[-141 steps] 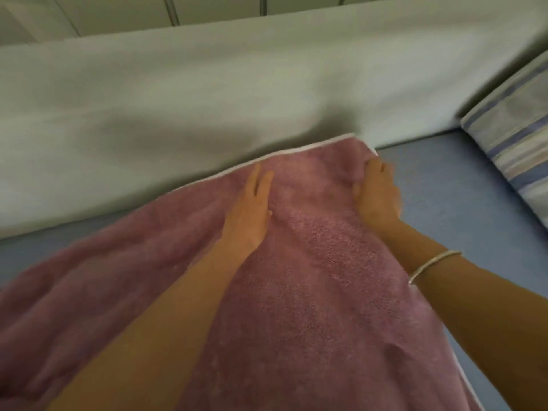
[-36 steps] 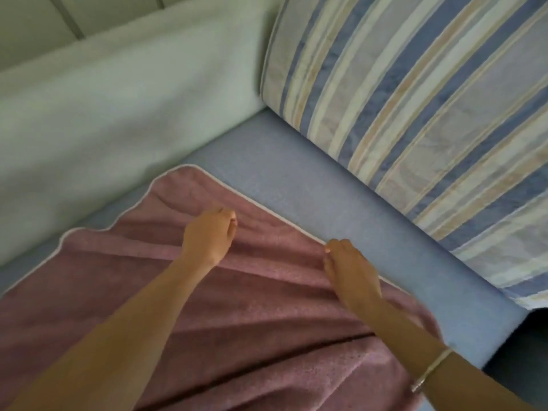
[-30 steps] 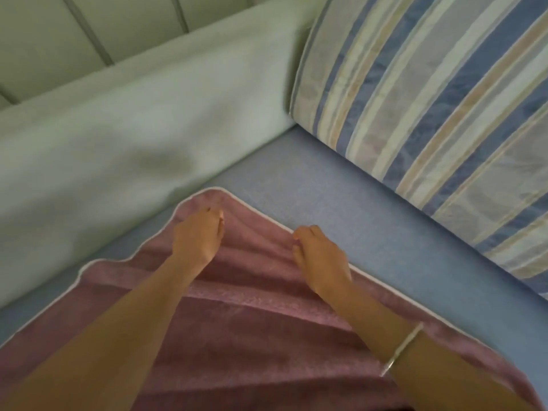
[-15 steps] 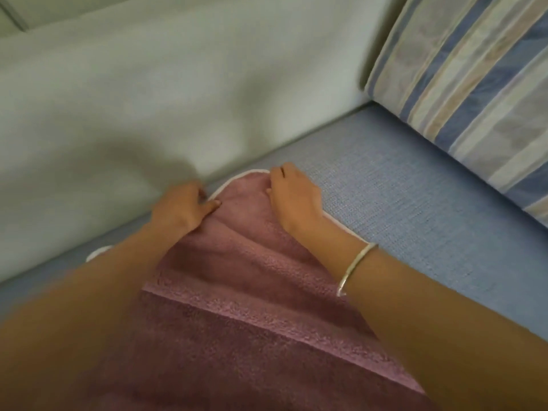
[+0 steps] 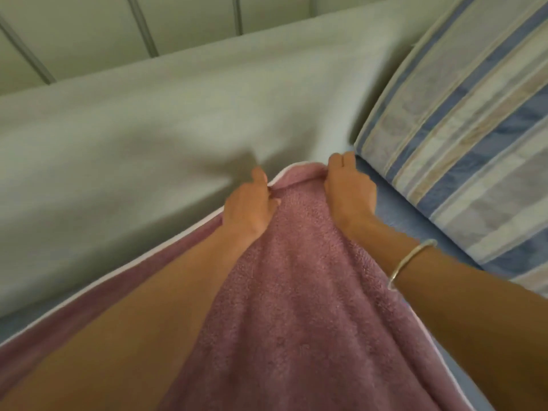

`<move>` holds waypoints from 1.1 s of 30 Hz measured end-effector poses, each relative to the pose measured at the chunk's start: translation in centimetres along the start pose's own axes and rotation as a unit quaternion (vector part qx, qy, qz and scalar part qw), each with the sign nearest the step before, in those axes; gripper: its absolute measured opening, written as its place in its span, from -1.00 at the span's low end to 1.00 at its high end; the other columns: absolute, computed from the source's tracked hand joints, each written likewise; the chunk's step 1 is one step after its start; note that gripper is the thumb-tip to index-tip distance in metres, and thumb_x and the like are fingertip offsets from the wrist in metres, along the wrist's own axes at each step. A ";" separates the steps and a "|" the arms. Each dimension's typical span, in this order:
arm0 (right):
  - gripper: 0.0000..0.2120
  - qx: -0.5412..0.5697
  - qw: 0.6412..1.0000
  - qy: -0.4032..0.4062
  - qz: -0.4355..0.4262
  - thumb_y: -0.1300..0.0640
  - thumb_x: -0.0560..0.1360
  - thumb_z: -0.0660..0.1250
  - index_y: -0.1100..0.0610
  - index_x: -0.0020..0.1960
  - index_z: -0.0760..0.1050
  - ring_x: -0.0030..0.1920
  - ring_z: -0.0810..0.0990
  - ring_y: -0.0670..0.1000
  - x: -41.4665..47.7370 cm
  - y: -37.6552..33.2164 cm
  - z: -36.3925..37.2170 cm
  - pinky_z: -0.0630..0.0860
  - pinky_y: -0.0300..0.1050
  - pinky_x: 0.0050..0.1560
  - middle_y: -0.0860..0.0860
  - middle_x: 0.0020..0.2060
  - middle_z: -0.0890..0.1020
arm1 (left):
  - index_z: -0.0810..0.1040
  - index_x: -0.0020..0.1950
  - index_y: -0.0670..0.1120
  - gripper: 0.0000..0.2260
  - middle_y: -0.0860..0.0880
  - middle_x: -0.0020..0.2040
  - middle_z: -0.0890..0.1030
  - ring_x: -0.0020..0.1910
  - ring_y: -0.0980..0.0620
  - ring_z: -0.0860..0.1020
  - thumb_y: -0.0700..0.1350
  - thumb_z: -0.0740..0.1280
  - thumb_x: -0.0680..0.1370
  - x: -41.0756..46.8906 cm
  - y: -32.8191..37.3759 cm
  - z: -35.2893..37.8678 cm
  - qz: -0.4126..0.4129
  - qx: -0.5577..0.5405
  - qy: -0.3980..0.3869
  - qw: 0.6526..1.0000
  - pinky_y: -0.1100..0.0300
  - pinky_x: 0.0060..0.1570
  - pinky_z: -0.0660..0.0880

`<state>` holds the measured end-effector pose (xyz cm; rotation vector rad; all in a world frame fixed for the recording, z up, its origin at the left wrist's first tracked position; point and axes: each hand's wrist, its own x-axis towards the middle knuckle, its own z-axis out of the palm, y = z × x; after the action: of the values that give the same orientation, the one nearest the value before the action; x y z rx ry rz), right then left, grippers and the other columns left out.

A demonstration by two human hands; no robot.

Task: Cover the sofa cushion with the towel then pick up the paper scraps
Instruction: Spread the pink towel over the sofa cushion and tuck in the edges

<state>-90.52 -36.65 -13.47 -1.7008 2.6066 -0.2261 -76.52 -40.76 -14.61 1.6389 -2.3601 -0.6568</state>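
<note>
A mauve towel (image 5: 296, 277) with a white edge lies spread over the blue sofa seat cushion (image 5: 397, 215). Its far corner sits against the pale backrest. My left hand (image 5: 249, 209) rests on the towel's left edge near that corner, fingers curled and pinching the fabric. My right hand (image 5: 347, 188) lies on the corner's right side, fingers closed over the towel's edge, close to the striped pillow. No paper scraps are in view.
A pale green backrest (image 5: 148, 120) runs along the back. A blue, white and beige striped pillow (image 5: 462, 126) leans at the right. A strip of blue seat shows between towel and pillow. A bracelet (image 5: 409, 262) sits on my right wrist.
Both hands have pushed the towel's corner farther back and right, up to the backrest and near the striped pillow. The towel looks flatter than a second ago.
</note>
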 end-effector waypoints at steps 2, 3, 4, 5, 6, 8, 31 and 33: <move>-0.77 -0.017 1.000 -0.004 -0.019 0.33 0.59 0.03 0.26 0.23 0.29 0.04 0.56 0.28 1.6 0.8 -0.5 0.30 0.03 -0.25 0.20 0.26 0.35 | 0.22 0.27 -0.18 -0.58 -0.16 0.23 0.54 0.19 -0.18 0.51 -0.07 0.30 0.53 1.5 0.9 0.2 0.002 -0.016 -0.051 0.999 -0.03 0.17 0.43; -0.76 -0.023 1.000 0.000 -0.018 0.34 0.58 0.03 0.26 0.24 0.29 0.06 0.55 0.28 2.2 1.2 -0.8 0.32 0.05 -0.23 0.20 0.26 0.34 | 0.19 0.30 -0.17 -0.52 -0.15 0.28 0.50 0.23 -0.17 0.47 -0.04 0.32 0.51 2.2 1.1 0.3 0.008 -0.023 -0.067 0.997 -0.02 0.21 0.41; -0.74 -0.028 1.000 0.005 -0.005 0.35 0.58 0.03 0.26 0.25 0.28 0.07 0.54 0.28 2.9 1.8 -0.9 0.36 0.07 -0.20 0.19 0.28 0.34 | 0.16 0.34 -0.17 -0.46 -0.15 0.32 0.46 0.28 -0.17 0.44 -0.01 0.33 0.50 2.9 1.6 0.7 0.019 -0.023 -0.081 0.996 -0.01 0.25 0.38; -0.72 -0.031 0.999 0.004 0.009 0.36 0.58 0.03 0.26 0.27 0.28 0.09 0.54 0.28 3.2 2.3 -0.8 0.40 0.08 -0.17 0.19 0.30 0.33 | 0.14 0.37 -0.16 -0.41 -0.16 0.35 0.42 0.31 -0.17 0.40 0.03 0.34 0.48 3.0 1.9 1.2 0.025 -0.016 -0.094 0.995 -0.01 0.28 0.35; -0.70 -0.035 0.999 -0.004 0.023 0.36 0.58 0.03 0.25 0.29 0.27 0.11 0.53 0.28 3.4 2.8 -0.4 0.43 0.10 -0.12 0.19 0.31 0.31 | 0.10 0.40 -0.16 -0.36 -0.17 0.38 0.37 0.36 -0.16 0.35 0.06 0.33 0.48 3.0 2.1 2.2 0.030 0.000 -0.111 0.993 0.00 0.33 0.31; -0.70 -0.029 0.998 -0.035 0.034 0.35 0.58 0.02 0.25 0.30 0.26 0.18 0.47 0.26 3.1 3.8 1.5 0.45 0.11 0.01 0.19 0.32 0.30 | 0.01 0.48 -0.14 -0.33 -0.16 0.47 0.22 0.46 -0.11 0.18 0.12 0.23 0.52 2.1 2.1 5.1 0.040 0.041 -0.132 0.990 0.02 0.43 0.16; -0.51 -0.088 0.979 -0.153 -0.098 -0.01 0.58 -0.14 0.07 0.49 0.06 0.45 0.14 0.10 2.9 4.7 5.6 0.14 0.04 0.35 0.03 0.50 0.15 | -0.09 0.52 0.08 -0.23 -0.02 0.56 -0.07 0.53 -0.07 -0.08 0.31 -0.39 0.34 -2.3 0.2 8.1 0.065 0.134 -0.068 0.986 -0.01 0.48 -0.11; -0.57 -0.103 0.978 -0.150 -0.103 0.05 0.59 -0.01 0.09 0.44 0.16 0.37 0.23 0.18 4.3 3.9 5.1 0.17 0.06 0.33 0.09 0.43 0.25 | -0.07 0.51 0.09 -0.24 0.01 0.56 -0.06 0.53 -0.05 -0.07 0.28 -0.36 0.33 -1.9 0.2 8.1 0.063 0.134 -0.061 0.987 0.00 0.48 -0.08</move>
<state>-95.28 -39.61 -18.73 -1.8951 2.3036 0.2891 -79.26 -36.96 -21.52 1.5694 -2.7162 -0.4428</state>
